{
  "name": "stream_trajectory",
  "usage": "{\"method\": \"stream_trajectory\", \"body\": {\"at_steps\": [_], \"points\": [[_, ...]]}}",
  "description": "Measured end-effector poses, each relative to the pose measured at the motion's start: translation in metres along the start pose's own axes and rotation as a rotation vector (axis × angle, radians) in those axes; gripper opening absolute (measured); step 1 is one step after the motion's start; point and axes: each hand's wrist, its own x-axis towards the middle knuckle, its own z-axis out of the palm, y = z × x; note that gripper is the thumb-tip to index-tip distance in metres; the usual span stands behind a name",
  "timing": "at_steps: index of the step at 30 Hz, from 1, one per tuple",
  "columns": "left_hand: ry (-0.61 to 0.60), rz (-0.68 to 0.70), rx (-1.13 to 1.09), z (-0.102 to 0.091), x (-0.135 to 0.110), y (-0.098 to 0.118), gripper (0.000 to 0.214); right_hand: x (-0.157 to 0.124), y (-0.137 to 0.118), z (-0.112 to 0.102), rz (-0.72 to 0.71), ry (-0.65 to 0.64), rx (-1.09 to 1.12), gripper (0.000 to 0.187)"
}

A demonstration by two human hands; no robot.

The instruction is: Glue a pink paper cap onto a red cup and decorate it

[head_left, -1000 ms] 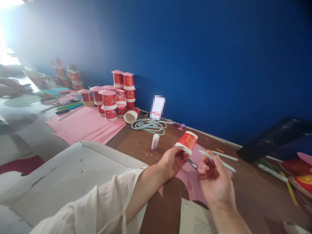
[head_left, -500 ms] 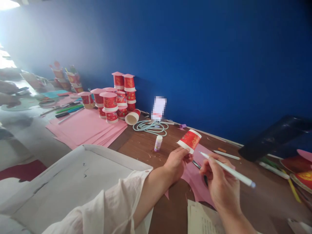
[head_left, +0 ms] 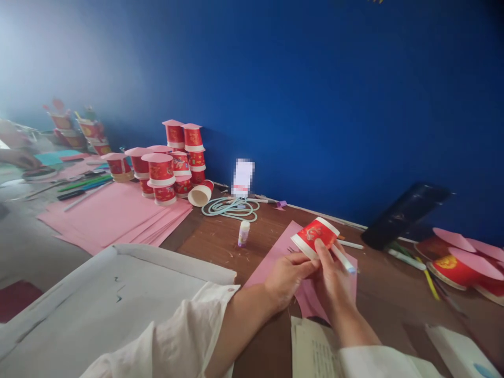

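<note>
Where pink paper [head_left: 263,270] lies, red cup [head_left: 314,233] tilts above

Left hand [head_left: 289,277] pinches its near white edge; right hand [head_left: 334,275] clasps its side and a marker [head_left: 344,259]. Brown table [head_left: 212,245] stretches left toward the glue stick [head_left: 243,233], far toward the blue wall [head_left: 307,105].

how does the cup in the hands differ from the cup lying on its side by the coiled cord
The held cup is between the left hand and right hand; the tipped cup lies untouched. The held cup shows its printed red side, while the tipped cup turns its pale open mouth to view. Both are red with a white rim.
</note>
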Motion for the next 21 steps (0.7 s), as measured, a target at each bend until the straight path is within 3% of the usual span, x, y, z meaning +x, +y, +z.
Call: {"method": "stream_trajectory", "body": {"at_steps": [2,7,11,14,17,21], "points": [[-0.035,-0.020,-0.056,-0.002,0.000,0.004,0.026,0.000,0.000,-0.002,-0.020,-0.036,0.037,0.054],[0.021,-0.112,-0.224,-0.007,0.005,0.009,0.028,0.003,0.009,-0.006,-0.022,-0.069,0.091,0.055],[0.080,-0.111,-0.262,-0.008,0.010,0.012,0.018,0.006,0.009,-0.008,-0.046,0.066,0.085,0.056],[0.198,-0.093,-0.327,-0.010,0.015,0.014,0.013,0.006,0.002,-0.011,-0.211,0.182,0.087,0.049],[0.213,-0.044,-0.331,-0.013,0.020,0.012,0.021,0.001,-0.005,-0.016,-0.412,0.122,-0.052,0.043],[0.177,0.091,-0.140,-0.017,0.023,0.004,0.034,-0.009,-0.006,-0.023,-0.647,0.092,-0.425,0.035]]}}
